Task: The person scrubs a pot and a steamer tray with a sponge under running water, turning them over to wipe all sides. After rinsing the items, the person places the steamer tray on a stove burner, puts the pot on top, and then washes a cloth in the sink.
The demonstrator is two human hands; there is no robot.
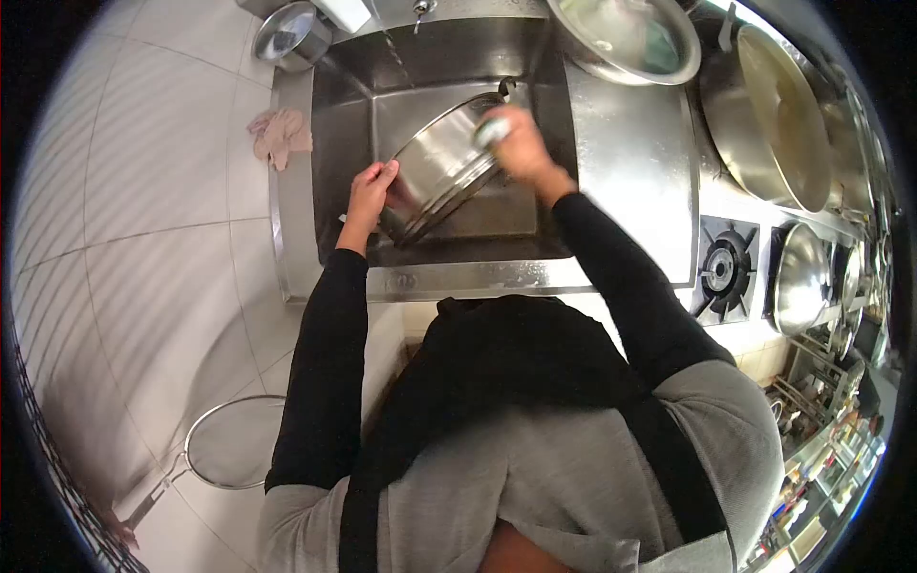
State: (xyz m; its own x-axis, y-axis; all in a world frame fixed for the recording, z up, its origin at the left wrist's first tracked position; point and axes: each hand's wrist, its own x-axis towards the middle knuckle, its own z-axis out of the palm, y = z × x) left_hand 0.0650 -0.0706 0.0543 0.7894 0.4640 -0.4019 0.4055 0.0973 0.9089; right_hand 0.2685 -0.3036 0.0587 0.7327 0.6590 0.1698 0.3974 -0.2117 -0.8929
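A shiny steel pot point(439, 153) is tilted on its side over the sink point(478, 272). My left hand point(370, 198) grips the pot at its left end, thumb on the outer wall. Against the upper right part of the wall, my right hand point(523, 148) is closed around a whitish-green scrubbing sponge point(490, 133), blurred by motion. A dark handle point(507, 88) sticks out at the pot's upper end. The inside of the pot is turned away from view.
A pinkish cloth point(280, 137) and a metal container point(292, 38) sit left of the sink. To the right are a large bowl point(683, 67), a big tilted pot point(731, 124), a gas burner point(726, 270) and a steel pan point(800, 279). A round strainer point(191, 449) hangs lower left.
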